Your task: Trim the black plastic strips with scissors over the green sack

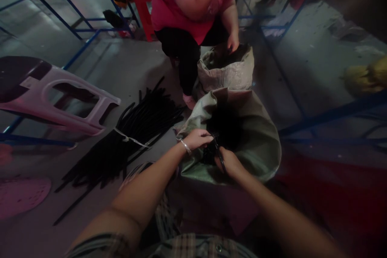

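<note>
Clutching black strips point(218, 155), the closed right grip point(229, 163) sits in a green woven sack point(260, 153); the left grip point(196, 139) curls shut over its rim.

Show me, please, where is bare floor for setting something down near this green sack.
Bare concrete floor shows between the tipped plastic stool and the seated person's leg, above the pile of black strips. Another patch lies between the green woven sack and the blue metal rack bar. It is crowded at the left hand and right hand, inside the sack's mouth.
</note>
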